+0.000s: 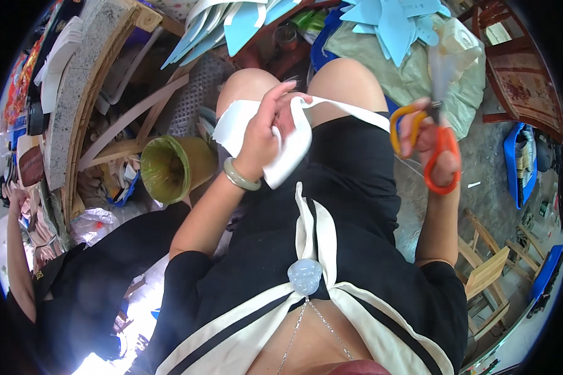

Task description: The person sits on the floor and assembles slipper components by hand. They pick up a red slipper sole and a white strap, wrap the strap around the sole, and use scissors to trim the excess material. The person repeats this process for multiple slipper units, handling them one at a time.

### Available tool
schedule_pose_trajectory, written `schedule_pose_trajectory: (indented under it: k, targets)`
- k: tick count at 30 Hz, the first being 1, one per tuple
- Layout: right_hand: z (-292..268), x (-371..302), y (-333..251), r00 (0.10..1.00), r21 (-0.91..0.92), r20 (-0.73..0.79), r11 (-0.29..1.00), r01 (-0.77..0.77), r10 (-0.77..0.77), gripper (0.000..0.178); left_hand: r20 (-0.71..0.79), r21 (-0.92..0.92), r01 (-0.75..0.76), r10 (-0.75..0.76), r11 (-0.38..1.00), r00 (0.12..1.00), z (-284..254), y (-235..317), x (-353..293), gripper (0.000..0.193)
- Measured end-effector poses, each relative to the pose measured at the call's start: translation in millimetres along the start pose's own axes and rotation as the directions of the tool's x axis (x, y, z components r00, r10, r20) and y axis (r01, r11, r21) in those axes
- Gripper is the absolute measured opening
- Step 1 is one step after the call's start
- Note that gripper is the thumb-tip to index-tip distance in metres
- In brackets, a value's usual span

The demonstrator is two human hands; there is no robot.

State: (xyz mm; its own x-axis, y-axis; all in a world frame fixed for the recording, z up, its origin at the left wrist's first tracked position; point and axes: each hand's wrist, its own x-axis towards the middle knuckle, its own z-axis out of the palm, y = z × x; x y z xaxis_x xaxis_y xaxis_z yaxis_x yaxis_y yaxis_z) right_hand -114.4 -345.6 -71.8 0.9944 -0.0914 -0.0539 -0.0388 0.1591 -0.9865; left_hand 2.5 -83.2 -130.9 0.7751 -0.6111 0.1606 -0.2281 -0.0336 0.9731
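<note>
Over my lap, my left hand (pixel 266 137) holds a bent white sheet-like piece (pixel 234 125), perhaps cloth or thin foam. Part of this piece folds down blurred beside my palm. A narrow white strip (pixel 356 113) stretches from it across my right thigh toward my other hand. To the right, my right hand (pixel 424 140) grips scissors (pixel 444 169) with one orange and one yellow handle loop. Their blades point away from me and are smeared by motion. Whether the strip's far end is held by the fingers or only lies behind them, I cannot tell.
Light-blue cut pieces (pixel 250 25) are stacked ahead, and more blue pieces (pixel 397 22) lie on a pale green sack (pixel 375 59). A lined bin (pixel 197 165) stands left of my legs, near a thick-edged workbench (pixel 84 81). Another person's arm (pixel 19 262) shows at far left.
</note>
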Motion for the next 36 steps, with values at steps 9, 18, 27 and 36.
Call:
schedule_pose_trajectory:
  k: [9,18,27,36]
  targets:
    - [39,-15,20,0.855,-0.564,0.237,0.782,-0.265,0.461,0.071,-0.177,0.097,-0.234,0.248,0.968,0.953,16,-22,-18,0.052]
    - [66,-3,20,0.88,-0.743,0.133,0.633,-0.216,0.457,0.069,-0.177,0.528,-0.177,0.311,0.83,0.934,8,-16,-24,0.055]
    - [74,0,22,0.921,-0.842,0.139,0.533,-0.083,0.363,0.069,-0.147,0.608,-0.182,0.335,0.773,0.931,8,-13,-20,0.059]
    - [73,6,26,0.925,-0.879,0.114,0.471,-0.076,0.362,0.066,-0.117,0.559,-0.149,0.255,0.816,0.96,9,-10,-21,0.051]
